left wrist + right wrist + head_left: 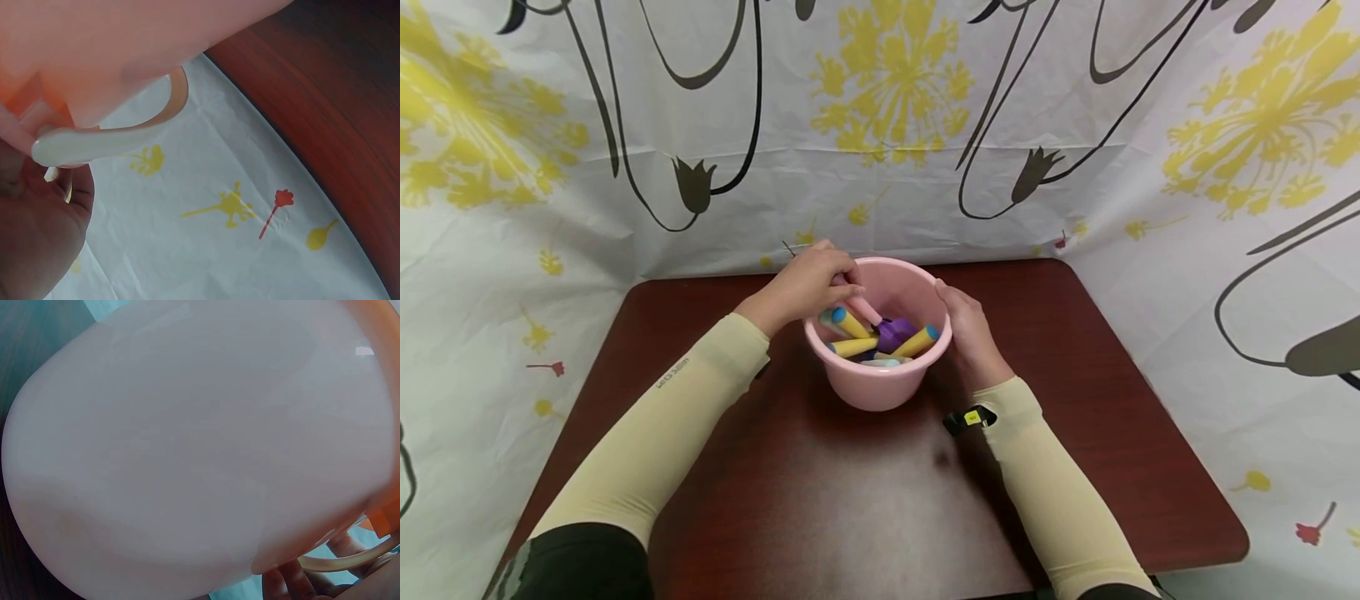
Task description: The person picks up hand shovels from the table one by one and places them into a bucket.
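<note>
Both hands hold a pink bucket (874,387) above the middle of the table. My left hand (808,279) grips its far left rim, beside a curved pale handle (106,144) in the left wrist view. At the right rim my right hand (970,333) grips the side, its fingers partly hidden behind the bucket. Inside lie several yellow pieces with blue ends (853,346) and a purple piece (895,333). A pink rod (867,311) runs from the purple piece up toward the left fingers; I cannot tell whether they touch it. Whether the bucket's base touches the table is unclear.
The dark red wooden table (850,517) extends around the bucket, with rounded corners. A white cloth (895,200) with yellow flowers and dark stems hangs close behind the far edge and along both sides. A black wristband (966,419) is on the right wrist.
</note>
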Action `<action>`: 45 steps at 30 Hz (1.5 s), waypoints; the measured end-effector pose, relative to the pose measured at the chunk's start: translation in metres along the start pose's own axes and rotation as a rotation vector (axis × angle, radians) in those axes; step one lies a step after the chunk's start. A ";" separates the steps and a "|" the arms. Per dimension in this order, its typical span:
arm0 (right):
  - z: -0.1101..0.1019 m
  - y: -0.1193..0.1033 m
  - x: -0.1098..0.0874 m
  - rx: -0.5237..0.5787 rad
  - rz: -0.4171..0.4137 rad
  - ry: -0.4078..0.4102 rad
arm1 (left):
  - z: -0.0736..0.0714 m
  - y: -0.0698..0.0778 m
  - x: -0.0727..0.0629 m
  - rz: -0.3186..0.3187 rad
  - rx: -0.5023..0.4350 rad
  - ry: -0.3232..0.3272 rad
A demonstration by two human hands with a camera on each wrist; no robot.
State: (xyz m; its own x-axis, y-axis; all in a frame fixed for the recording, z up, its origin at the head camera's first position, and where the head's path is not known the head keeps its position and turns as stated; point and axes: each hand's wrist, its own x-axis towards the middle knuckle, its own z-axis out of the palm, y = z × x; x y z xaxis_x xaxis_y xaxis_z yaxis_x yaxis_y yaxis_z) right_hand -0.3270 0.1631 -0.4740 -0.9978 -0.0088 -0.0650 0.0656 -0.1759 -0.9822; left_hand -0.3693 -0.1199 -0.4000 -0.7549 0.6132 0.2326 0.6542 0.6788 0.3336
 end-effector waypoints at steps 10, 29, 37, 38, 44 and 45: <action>0.000 -0.001 -0.001 0.014 0.010 0.003 | 0.001 0.001 0.002 -0.005 0.021 -0.017; -0.001 -0.005 -0.004 0.094 0.080 -0.048 | -0.005 -0.001 -0.006 -0.029 -0.084 -0.027; -0.005 -0.011 -0.003 -0.097 0.008 -0.075 | -0.014 0.001 -0.015 -0.032 -0.106 -0.010; -0.006 -0.011 -0.003 -0.127 0.006 -0.085 | -0.015 0.002 -0.017 -0.036 -0.111 -0.009; -0.015 -0.017 -0.004 -0.248 -0.011 -0.139 | -0.020 0.006 -0.031 -0.095 -0.140 0.026; -0.018 -0.020 -0.003 -0.288 -0.023 -0.138 | -0.021 0.007 -0.034 -0.120 -0.142 0.034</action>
State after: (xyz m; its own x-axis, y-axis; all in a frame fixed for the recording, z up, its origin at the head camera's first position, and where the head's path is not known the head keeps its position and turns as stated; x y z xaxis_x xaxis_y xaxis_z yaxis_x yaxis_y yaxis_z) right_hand -0.3250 0.1839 -0.4577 -0.9888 -0.1445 -0.0375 0.0219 0.1081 -0.9939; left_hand -0.3397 -0.1447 -0.3860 -0.8296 0.5157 0.2140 0.5485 0.6808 0.4854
